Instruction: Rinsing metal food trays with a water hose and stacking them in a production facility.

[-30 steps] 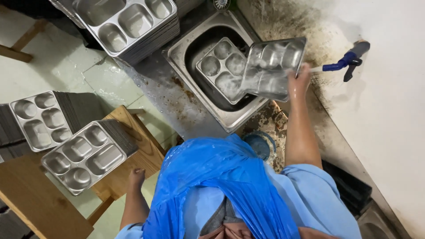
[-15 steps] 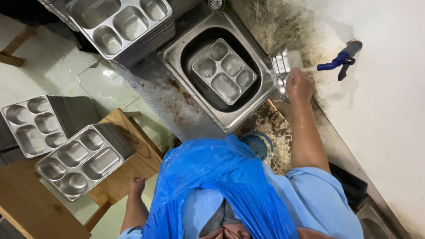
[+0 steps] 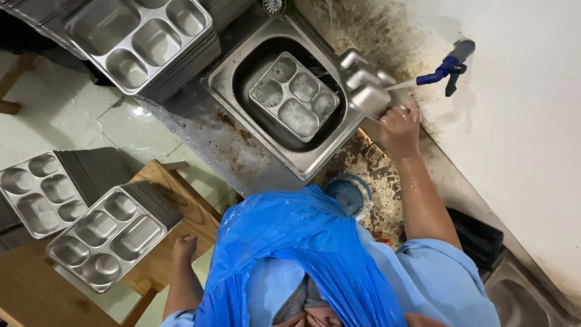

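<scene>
Head view: two stacks of steel compartment trays [image 3: 91, 227] rest on a wooden stool [image 3: 187, 224]; the left hand [image 3: 183, 249] hangs loosely curled and empty beside them. Another tray [image 3: 295, 97] lies in the steel sink [image 3: 242, 66]. The right hand [image 3: 399, 126] grips a tilted compartment tray [image 3: 365, 85] at the sink's edge, below the blue-handled tap [image 3: 445, 63].

I wear a thin, crinkled blue plastic apron [image 3: 290, 254] over a light blue short-sleeved shirt [image 3: 436, 284], with a grey layer showing at the neck. Both my forearms are bare. My right arm [image 3: 420, 200] glistens wet; my hands carry no gloves.
</scene>
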